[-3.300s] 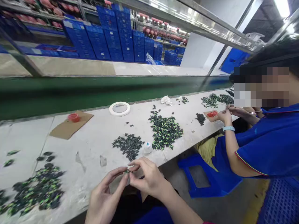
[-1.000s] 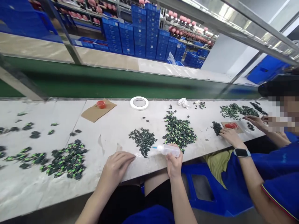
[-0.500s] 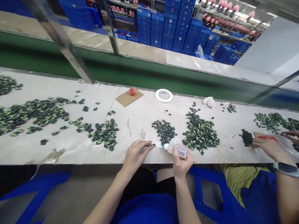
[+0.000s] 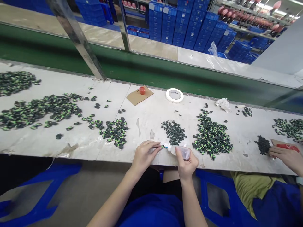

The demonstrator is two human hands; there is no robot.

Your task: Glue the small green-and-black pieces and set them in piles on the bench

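Observation:
My left hand [image 4: 146, 153] pinches a small black-and-green part [image 4: 163, 146] between thumb and fingertips, just over the front of the table. My right hand [image 4: 187, 164] is wrapped round a translucent squeeze bottle [image 4: 182, 152] lying nearly level. Its thin blue tip [image 4: 166, 147] points left and is at the small part; whether they touch I cannot tell. Behind the bottle lies a pile of small dark pieces [image 4: 174, 132]. A larger pile of black-and-green pieces [image 4: 211, 135] is right of my right hand, and another black-and-green pile [image 4: 115, 131] is left of my left hand.
On the white table [image 4: 132, 151] lie a tape roll [image 4: 174, 95], cardboard [image 4: 136, 99] with a red cap [image 4: 142, 90], crumpled tissue [image 4: 222, 104] and a long heap of parts [image 4: 42, 108]. A co-worker's hand [image 4: 285, 156] works at the right beside a dark pile [image 4: 263, 145].
The view has shifted, so the table's contents appear farther right. The bottle's tip has come closer to the small part in my left hand. Both hands keep their holds.

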